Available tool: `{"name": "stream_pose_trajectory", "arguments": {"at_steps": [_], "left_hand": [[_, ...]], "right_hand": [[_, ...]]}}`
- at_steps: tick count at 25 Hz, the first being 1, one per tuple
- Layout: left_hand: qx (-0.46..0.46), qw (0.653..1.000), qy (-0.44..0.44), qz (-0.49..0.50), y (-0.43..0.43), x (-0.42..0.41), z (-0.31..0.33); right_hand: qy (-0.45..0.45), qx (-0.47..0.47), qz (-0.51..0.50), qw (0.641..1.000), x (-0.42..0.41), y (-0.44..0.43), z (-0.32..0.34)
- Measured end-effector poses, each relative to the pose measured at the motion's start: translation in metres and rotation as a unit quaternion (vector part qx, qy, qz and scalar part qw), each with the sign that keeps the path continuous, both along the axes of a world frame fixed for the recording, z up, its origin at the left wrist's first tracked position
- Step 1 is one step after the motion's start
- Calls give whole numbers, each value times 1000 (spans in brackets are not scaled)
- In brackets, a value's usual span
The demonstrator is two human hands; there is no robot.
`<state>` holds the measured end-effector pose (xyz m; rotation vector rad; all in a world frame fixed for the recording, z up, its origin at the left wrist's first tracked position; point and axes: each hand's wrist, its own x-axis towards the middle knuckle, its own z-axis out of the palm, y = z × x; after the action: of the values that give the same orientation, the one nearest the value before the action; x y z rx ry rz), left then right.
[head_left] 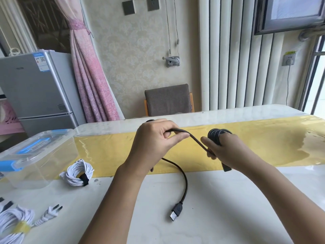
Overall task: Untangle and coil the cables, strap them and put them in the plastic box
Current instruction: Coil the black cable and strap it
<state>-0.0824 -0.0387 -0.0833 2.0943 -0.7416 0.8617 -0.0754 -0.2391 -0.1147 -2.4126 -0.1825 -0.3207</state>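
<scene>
At the table's [228, 199] near-left corner, a white coil [14, 226] with a yellow strap is lying beside its plug [51, 213]. Behind it, the lidded box [52, 155] is sitting at the left edge, and a second white coil [78, 172], bound with a black strap, is lying just beside it. I am pinching the black cable [185, 178] between the thumb and curled fingers of my left hand [154, 143], above the yellow runner [263, 147]. The cable's loose end is trailing down onto the tabletop, its USB plug [175, 211] resting near the middle. My right hand [226, 150] is gripping the cable, with black loops [217, 135] wound around its fingers.
</scene>
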Motion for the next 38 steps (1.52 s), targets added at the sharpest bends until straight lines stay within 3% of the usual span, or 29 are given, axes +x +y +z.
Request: {"name": "stream_pose_trajectory", "arguments": {"at_steps": [3,8,13,15,17,20,21,23,25,26,28,31,33,36,38], "left_hand": [[-6,998,-57,26,11,5,3],[24,996,-72,39,13,8,0],[43,996,61,49,24,21,-12],[113,980,137,94,25,26,-17],[209,949,164,172,23,26,-20],[214,927,156,266,31,24,-16],[223,918,132,302,34,23,-16],[251,896,28,365,29,22,-19],[212,908,-89,351,12,15,-20],[210,918,-101,320,1,9,-18],[258,922,-49,285,-17,-4,-13],[345,879,49,326,-15,0,-19],[303,870,59,384,3,10,-20],[129,895,-10,426,41,29,-18],[81,902,-17,425,60,40,-20]], "right_hand": [[83,91,124,985,-8,4,3],[233,119,339,904,-14,5,-3],[309,255,455,795,-10,-7,-2],[309,310,495,750,-7,-13,1],[291,372,479,740,-6,-14,5],[247,455,383,765,-3,-16,3],[249,474,392,748,-1,-18,1],[270,498,478,671,0,-17,1],[264,513,543,610,-4,-12,7],[252,526,558,590,-6,-10,9],[206,563,564,568,-11,-9,16],[157,645,527,531,-13,-19,22],[155,694,493,502,-11,-28,23],[149,733,452,487,-8,-34,21],[160,744,437,480,-3,-32,18]]}}
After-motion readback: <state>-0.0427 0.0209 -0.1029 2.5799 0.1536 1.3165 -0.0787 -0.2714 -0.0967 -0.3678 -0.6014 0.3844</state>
